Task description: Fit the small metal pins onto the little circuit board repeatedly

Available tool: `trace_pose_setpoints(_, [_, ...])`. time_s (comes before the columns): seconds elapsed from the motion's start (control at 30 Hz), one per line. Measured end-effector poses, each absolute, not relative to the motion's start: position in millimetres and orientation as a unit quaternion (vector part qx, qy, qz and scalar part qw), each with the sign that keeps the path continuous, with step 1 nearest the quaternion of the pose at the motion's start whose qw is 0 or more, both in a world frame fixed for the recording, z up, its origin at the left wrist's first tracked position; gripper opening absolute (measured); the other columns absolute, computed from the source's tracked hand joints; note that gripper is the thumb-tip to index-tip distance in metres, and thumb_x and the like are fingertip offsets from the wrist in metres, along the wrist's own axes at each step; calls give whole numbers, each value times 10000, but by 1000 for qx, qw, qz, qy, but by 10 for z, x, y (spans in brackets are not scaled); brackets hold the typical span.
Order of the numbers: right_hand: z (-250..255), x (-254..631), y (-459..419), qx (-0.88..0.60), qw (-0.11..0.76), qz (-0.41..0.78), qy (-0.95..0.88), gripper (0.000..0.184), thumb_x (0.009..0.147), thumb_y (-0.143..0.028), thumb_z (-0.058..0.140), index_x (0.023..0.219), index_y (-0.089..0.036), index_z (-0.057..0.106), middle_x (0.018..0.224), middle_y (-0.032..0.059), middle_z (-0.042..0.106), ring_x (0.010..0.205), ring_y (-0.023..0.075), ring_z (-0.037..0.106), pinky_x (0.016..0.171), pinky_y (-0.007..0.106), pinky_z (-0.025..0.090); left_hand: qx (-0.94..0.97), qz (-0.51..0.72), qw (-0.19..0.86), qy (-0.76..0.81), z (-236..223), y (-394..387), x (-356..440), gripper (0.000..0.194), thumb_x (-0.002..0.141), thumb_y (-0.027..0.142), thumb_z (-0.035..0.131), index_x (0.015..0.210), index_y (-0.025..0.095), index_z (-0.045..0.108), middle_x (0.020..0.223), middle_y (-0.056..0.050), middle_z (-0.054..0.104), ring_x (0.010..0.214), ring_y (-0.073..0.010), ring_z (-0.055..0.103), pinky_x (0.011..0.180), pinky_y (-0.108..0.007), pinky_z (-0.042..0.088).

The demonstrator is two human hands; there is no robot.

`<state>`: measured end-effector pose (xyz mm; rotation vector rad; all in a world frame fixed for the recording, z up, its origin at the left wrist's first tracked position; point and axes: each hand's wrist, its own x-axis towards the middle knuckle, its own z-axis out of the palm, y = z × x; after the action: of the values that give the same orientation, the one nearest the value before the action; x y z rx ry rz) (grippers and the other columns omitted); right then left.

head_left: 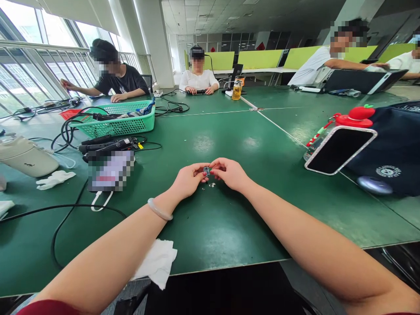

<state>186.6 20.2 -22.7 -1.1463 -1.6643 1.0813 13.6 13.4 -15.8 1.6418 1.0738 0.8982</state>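
Note:
Between my fingertips, over the middle of the green table (pixel 210 236), is a small dark-blue piece with pale marks, like a tiny circuit board (pixel 206 171). My left hand (pixel 188 180) pinches it from the left with thumb and fingers. From the other side, my right hand (pixel 230 174) has its thumb and index finger closed at the piece's right edge; whether they grip it or some smaller part is too small to tell. Just below the fingers, a few tiny whitish bits (pixel 212 185) lie on the tabletop. A pale bangle circles my left wrist.
To the left are a green basket (pixel 121 127) with cables, black devices (pixel 110 146), a charging phone (pixel 111 171) and a cream bottle (pixel 28 155). Tissue (pixel 160 262) lies under my left forearm. A propped phone (pixel 341 150) and dark bag (pixel 393 144) stand right. Several people sit around the table.

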Motion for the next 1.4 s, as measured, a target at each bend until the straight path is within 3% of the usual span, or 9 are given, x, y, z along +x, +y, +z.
trace_pose_setpoints(0.53, [-160,1859,121,-452,436,416,-658,160,705,-232,610,854,-186,574,659,-21,640,584,106,568,639,277,495,780,300,255,486,-45,67,106,336,803,297,564,1110,232,683,770,1,693,681,-154,587,731,-291,477])
trace_pose_setpoints(0.87, [-152,1855,105,-452,435,419,-656,170,695,-217,611,860,-187,587,661,-20,656,582,105,576,640,274,495,790,295,259,471,-63,87,89,340,806,282,562,1125,229,671,821,-8,711,718,-162,605,743,-289,469])
trace_pose_setpoints(1.07, [-156,1862,117,-450,429,409,-668,230,689,-238,632,901,-188,558,680,-17,654,601,109,575,632,269,480,797,320,235,454,-48,62,82,540,796,216,575,1326,270,486,717,42,639,635,-117,552,714,-255,452])
trace_pose_setpoints(1.4, [-150,1870,98,-456,426,372,-687,244,712,-204,631,952,-196,586,767,-1,672,696,119,624,735,287,498,806,318,235,440,-43,46,78,515,797,229,564,1305,254,485,754,22,613,645,-116,545,699,-252,454])
